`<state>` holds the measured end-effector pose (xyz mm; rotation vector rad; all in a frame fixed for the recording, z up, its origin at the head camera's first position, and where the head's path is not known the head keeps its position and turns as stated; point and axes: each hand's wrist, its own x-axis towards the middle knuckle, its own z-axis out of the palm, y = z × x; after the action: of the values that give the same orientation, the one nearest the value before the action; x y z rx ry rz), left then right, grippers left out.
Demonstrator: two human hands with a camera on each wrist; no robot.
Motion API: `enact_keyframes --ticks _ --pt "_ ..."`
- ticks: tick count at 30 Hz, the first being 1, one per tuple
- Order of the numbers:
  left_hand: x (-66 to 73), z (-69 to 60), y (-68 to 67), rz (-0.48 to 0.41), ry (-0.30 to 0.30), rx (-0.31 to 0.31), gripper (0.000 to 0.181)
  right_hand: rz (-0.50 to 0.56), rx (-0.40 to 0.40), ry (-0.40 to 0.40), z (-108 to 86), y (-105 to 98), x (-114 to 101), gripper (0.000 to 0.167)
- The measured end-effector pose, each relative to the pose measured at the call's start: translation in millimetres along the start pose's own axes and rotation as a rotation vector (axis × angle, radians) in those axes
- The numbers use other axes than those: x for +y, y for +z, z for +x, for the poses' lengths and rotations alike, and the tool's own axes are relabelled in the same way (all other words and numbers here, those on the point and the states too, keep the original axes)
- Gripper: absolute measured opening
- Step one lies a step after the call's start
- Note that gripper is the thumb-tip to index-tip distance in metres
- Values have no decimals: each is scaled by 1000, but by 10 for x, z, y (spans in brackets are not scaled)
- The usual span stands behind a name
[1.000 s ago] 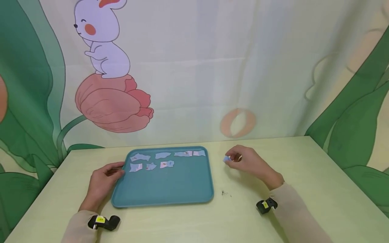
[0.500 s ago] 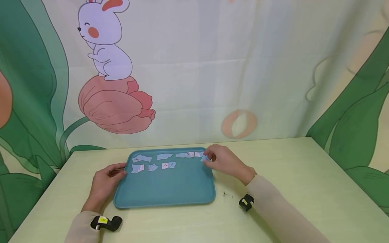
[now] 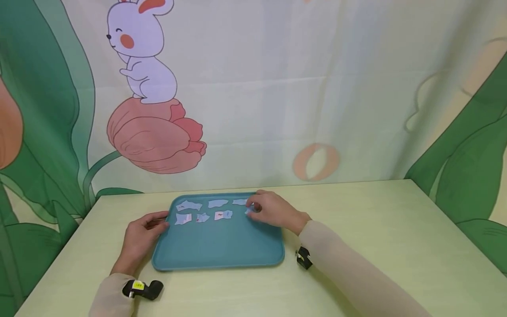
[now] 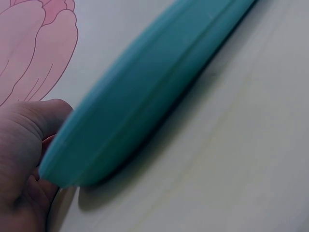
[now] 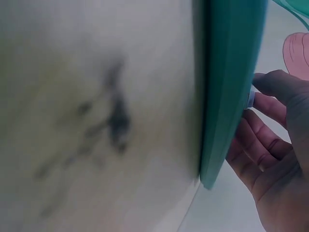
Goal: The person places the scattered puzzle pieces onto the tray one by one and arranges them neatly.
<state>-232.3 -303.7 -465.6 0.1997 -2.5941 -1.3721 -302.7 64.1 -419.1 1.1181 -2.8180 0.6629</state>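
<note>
A blue-green tray (image 3: 218,247) lies on the table, and torn paper scraps (image 3: 184,219) form two rows on its far half. At its left edge my left hand (image 3: 139,237) grips the rim, the thumb at the edge; the left wrist view shows the tray's side (image 4: 140,92) against the hand. My right hand (image 3: 277,212) reaches over the tray's right side. Between its thumb and index finger it pinches a small pale-blue paper scrap (image 3: 248,211), mostly hidden by the fingers. That hand also covers scraps at the right end of the far row.
The pale yellow table (image 3: 376,237) extends on both sides of the tray. Behind it hangs a printed curtain (image 3: 253,110) with a rabbit and flowers. A dark mark (image 5: 118,121) on the table shows blurred in the right wrist view.
My right hand has moved left from the table beside the tray to above its far right part, carrying the paper scrap. The left hand keeps its place on the rim.
</note>
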Motion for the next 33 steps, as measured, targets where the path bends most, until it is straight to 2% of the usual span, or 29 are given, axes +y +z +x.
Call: enact_keyframes --ticks 5,12,21,28,33 --pt "1 4 7 5 -3 1 41 -31 -25 -14 73 38 -25 19" --pt "21 -1 11 2 -6 9 40 -70 -73 14 151 78 -56 18" --pt "16 3 10 -1 -1 9 40 -145 -94 19 244 111 -121 20" --pt "5 9 12 -5 -1 2 40 -103 -142 58 220 40 -127 24" --pt "-5 11 3 -6 -2 5 40 -84 -182 56 214 -23 -94 23"
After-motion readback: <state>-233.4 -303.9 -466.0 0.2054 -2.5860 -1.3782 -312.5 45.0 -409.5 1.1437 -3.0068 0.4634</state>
